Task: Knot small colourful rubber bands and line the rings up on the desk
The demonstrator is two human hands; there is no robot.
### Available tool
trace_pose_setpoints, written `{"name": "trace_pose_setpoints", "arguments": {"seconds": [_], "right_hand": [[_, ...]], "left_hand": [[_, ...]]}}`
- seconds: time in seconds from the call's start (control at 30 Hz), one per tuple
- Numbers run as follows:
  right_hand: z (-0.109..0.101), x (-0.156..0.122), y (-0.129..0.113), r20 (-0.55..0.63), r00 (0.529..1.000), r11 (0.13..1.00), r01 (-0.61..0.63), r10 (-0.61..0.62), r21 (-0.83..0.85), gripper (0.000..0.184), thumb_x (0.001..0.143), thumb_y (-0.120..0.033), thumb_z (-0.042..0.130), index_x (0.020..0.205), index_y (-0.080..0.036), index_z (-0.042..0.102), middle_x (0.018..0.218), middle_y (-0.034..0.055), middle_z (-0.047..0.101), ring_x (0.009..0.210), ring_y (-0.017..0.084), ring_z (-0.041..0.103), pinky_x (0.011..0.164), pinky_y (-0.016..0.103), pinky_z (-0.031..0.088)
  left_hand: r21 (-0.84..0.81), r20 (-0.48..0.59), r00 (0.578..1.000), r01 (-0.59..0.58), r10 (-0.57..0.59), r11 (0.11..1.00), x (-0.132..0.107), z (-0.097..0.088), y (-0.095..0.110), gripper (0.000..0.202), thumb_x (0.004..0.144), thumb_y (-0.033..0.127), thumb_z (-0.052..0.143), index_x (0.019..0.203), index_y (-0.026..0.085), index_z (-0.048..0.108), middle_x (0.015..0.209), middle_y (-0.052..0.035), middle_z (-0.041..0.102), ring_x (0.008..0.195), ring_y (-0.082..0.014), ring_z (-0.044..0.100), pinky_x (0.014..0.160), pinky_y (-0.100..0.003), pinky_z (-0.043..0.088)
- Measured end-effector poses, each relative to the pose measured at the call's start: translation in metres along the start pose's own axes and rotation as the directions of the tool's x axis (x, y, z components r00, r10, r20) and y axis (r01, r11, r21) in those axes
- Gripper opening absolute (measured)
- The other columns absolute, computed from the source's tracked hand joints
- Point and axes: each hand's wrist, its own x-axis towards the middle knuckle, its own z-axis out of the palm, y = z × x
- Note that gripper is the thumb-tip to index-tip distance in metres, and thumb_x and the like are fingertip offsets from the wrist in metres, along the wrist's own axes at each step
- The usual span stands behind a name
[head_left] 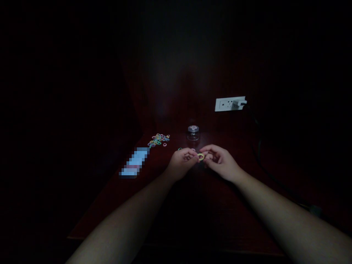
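Note:
A small yellow hair tie is stretched into a ring between my two hands, above the dark red table. My left hand pinches its left side between thumb and fingers. On the other side my right hand grips it with the fingertips, the fingers curled. Just behind my left hand a green hair tie and a pink hair tie are partly hidden by the fingers. Farther left lies a loose pile of several coloured hair ties.
A small clear jar with a lid stands behind my hands. A blurred-out lit phone-like slab lies near the table's left edge. On the back wall is a white socket with a charger plugged in; its dark cable runs down the right side.

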Motion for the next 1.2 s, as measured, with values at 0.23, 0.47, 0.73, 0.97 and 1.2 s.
{"name": "trace_pose_setpoints", "arguments": {"seconds": [0.23, 0.47, 0.73, 0.97, 1.2], "right_hand": [[-0.002, 0.0, 0.002, -0.079, 0.997, 0.99, -0.017, 0.006, -0.138, 0.019, 0.074, -0.031, 0.066, 0.083, -0.015, 0.064, 0.059, 0.0, 0.056, 0.051, 0.01, 0.05, 0.048, 0.023, 0.037], [-0.003, 0.0, 0.006, -0.106, 0.994, 0.986, -0.048, 0.031, -0.161, 0.02, 0.075, -0.033, 0.066, 0.081, -0.015, 0.065, 0.059, 0.0004, 0.058, 0.052, 0.011, 0.051, 0.05, 0.024, 0.039], [-0.01, 0.003, 0.004, -0.078, 0.996, 0.967, -0.066, 0.048, -0.246, 0.015, 0.08, -0.03, 0.058, 0.079, -0.015, 0.059, 0.067, 0.0019, 0.06, 0.058, 0.012, 0.053, 0.055, 0.025, 0.041], [-0.009, 0.002, 0.004, 0.026, 0.997, 0.94, -0.058, 0.07, -0.335, 0.015, 0.084, -0.028, 0.052, 0.079, -0.016, 0.058, 0.066, 0.0022, 0.06, 0.061, 0.013, 0.054, 0.06, 0.026, 0.043], [-0.011, 0.003, 0.005, -0.036, 0.999, 0.934, -0.048, 0.037, -0.355, 0.016, 0.082, -0.03, 0.054, 0.079, -0.016, 0.059, 0.071, 0.0042, 0.063, 0.061, 0.013, 0.056, 0.057, 0.025, 0.044]], "left_hand": [[0.009, -0.001, 1.0, -0.013, 0.013, 1.0, 0.001, 0.0, -0.001, 0.016, 0.071, 0.026, 0.067, 0.075, 0.012, 0.062, 0.072, -0.0043, 0.068, 0.065, -0.0118, 0.062, 0.062, -0.023, 0.048], [0.031, -0.024, 0.999, -0.034, 0.035, 0.999, 0.001, 0.001, -0.002, 0.016, 0.07, 0.023, 0.068, 0.077, 0.012, 0.06, 0.071, -0.0026, 0.066, 0.062, -0.009, 0.06, 0.058, -0.02, 0.045], [0.139, 0.09, 0.995, -0.057, 0.044, 0.989, 0.0, -0.005, -0.004, 0.012, 0.079, 0.025, 0.057, 0.08, 0.013, 0.059, 0.076, -0.0029, 0.065, 0.067, -0.0102, 0.059, 0.061, -0.021, 0.043], [0.14, 0.123, 0.992, -0.02, 0.003, 0.99, 0.001, -0.003, -0.003, 0.015, 0.083, 0.027, 0.052, 0.081, 0.013, 0.056, 0.08, -0.0035, 0.065, 0.073, -0.0116, 0.059, 0.067, -0.023, 0.043], [0.219, 0.154, 0.988, -0.031, -0.003, 0.975, 0.0, -0.004, -0.003, 0.019, 0.084, 0.031, 0.05, 0.082, 0.014, 0.058, 0.081, -0.0037, 0.065, 0.071, -0.012, 0.057, 0.064, -0.023, 0.041]]}}
